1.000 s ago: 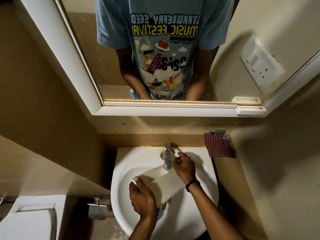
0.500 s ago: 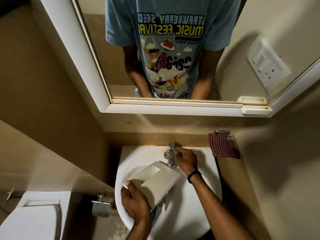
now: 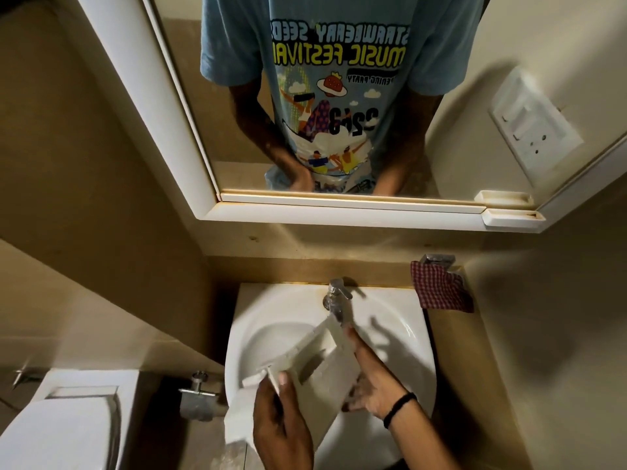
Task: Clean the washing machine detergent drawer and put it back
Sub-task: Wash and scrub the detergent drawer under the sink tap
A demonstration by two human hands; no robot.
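Note:
The white detergent drawer [image 3: 315, 368] is held tilted over the white sink [image 3: 403, 337], its far end just under the chrome tap [image 3: 336, 298]. Its open compartments face up and toward me. My left hand [image 3: 281, 422] grips the drawer's near left end, thumb on top. My right hand [image 3: 369, 378] lies along the drawer's right side, fingers stretched toward the tap, a black band on the wrist. I cannot tell whether water is running.
A red checked cloth [image 3: 441, 290] hangs on the ledge right of the sink. A white-framed mirror [image 3: 339, 212] is above the sink, with a switch plate [image 3: 532, 127] reflected in it. A toilet [image 3: 61, 425] and a wall valve [image 3: 200, 395] are at the lower left.
My right hand has left the tap handle and come down onto the drawer's right side. The drawer has been turned over so its compartments show, and the camera has moved closer.

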